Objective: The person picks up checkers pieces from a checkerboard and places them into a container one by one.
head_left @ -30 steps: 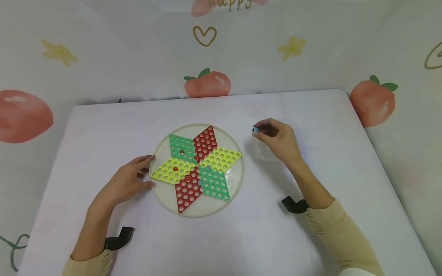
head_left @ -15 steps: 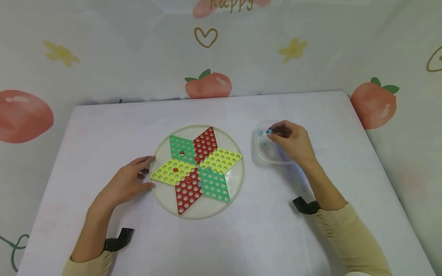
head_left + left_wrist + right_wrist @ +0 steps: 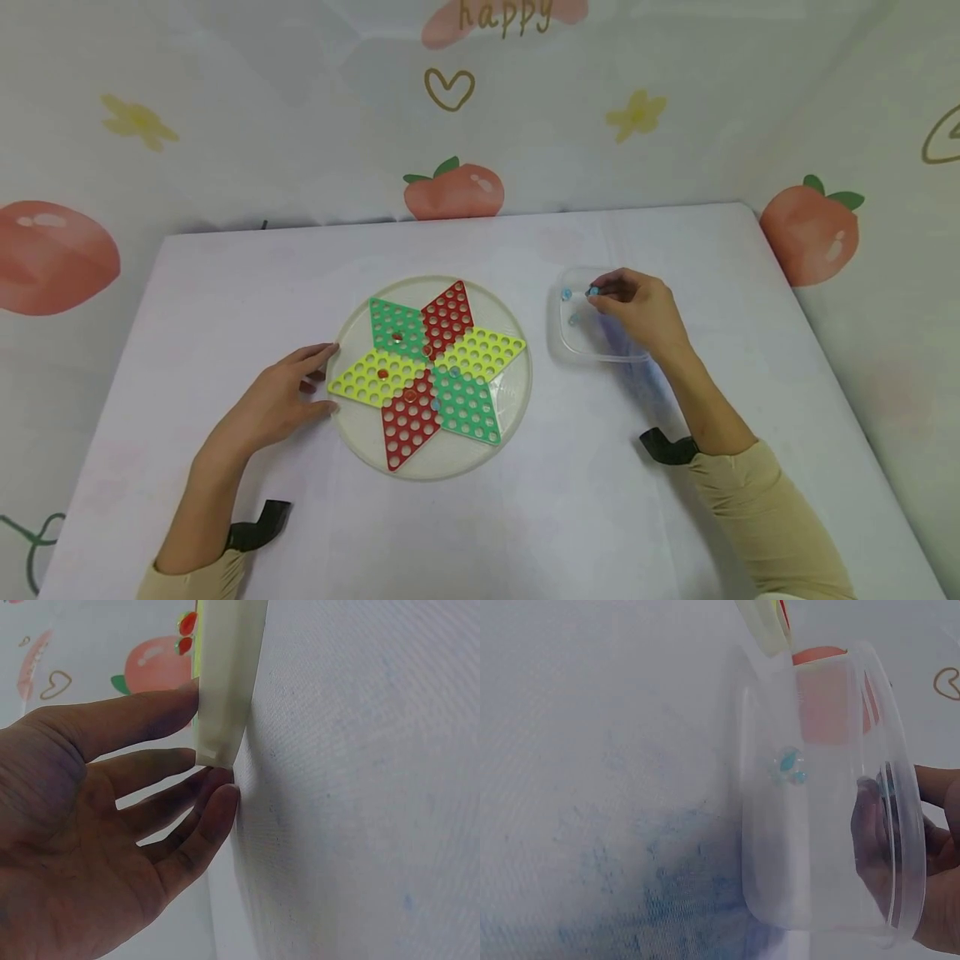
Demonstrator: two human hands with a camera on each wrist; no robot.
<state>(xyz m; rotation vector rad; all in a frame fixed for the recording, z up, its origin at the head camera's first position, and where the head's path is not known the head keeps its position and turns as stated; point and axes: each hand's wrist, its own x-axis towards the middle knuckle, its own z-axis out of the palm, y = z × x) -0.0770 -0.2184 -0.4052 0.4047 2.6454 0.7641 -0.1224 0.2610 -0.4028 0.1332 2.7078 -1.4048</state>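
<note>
My left hand (image 3: pixel 273 404) rests against the left rim of a round Chinese checkers board (image 3: pixel 510 408), its thumb and fingertips touching the edge. In the left wrist view, fairly straight fingers (image 3: pixel 202 832) meet the board's pale side wall (image 3: pixel 225 675). Several red and blue marbles sit in holes of the red, green and yellow star. To the right, my right hand (image 3: pixel 643 308) pinches a blue marble (image 3: pixel 594 291) between thumb and fingers over a clear plastic box (image 3: pixel 564 346). Inside the box lie loose blue marbles (image 3: pixel 566 294). The right wrist view shows the hand through the box wall (image 3: pixel 772 892).
Board and box stand apart on a white-covered table (image 3: pixel 465 533). Behind the table hangs a pale backdrop (image 3: pixel 300 125) printed with fruit, flowers and a heart. Black straps (image 3: pixel 258 527) show at both wrists.
My right hand, holding the blue marble, has moved right from beside the board to over the box, uncovering the box's left part. The left hand stays at the board's rim.
</note>
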